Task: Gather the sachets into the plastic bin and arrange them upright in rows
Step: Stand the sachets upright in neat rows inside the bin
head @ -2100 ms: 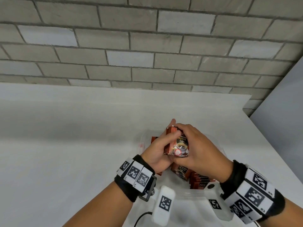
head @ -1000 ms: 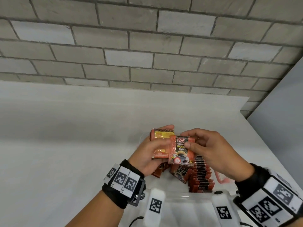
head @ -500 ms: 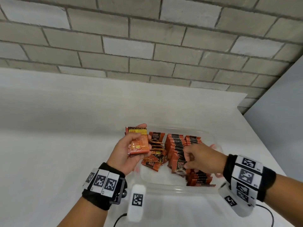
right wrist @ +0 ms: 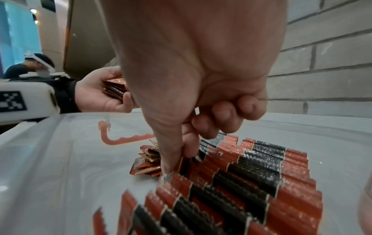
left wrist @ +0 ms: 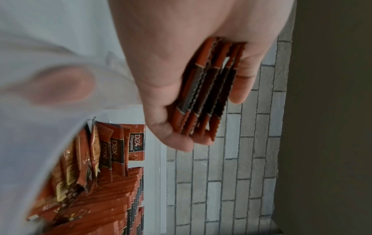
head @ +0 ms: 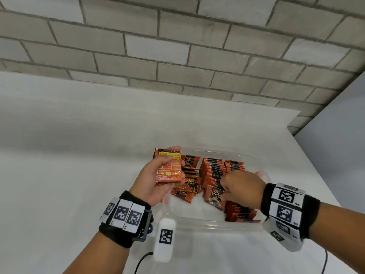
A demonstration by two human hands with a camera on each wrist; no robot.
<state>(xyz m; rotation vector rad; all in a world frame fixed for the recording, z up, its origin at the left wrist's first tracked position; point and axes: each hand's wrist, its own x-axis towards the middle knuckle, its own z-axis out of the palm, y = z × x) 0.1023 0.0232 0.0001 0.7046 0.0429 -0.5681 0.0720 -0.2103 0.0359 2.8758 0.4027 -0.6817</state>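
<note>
A clear plastic bin stands on the white table. It holds upright rows of red-and-black sachets and a loose pile of sachets at its left end. My left hand grips a stack of sachets above the bin's left rim, thumb on top; the left wrist view shows their edges between thumb and fingers. My right hand is down in the bin. Its thumb and forefinger pinch the top of one sachet at the near end of the middle row.
A grey brick wall backs the table. The table's right edge runs close to the bin. A pink clip sits on the bin's left wall. A black cable lies near me. Another person sits far off.
My right hand took one sachet from the stack and lowered it into the bin's middle row. My left hand moved left, still holding the stack.
</note>
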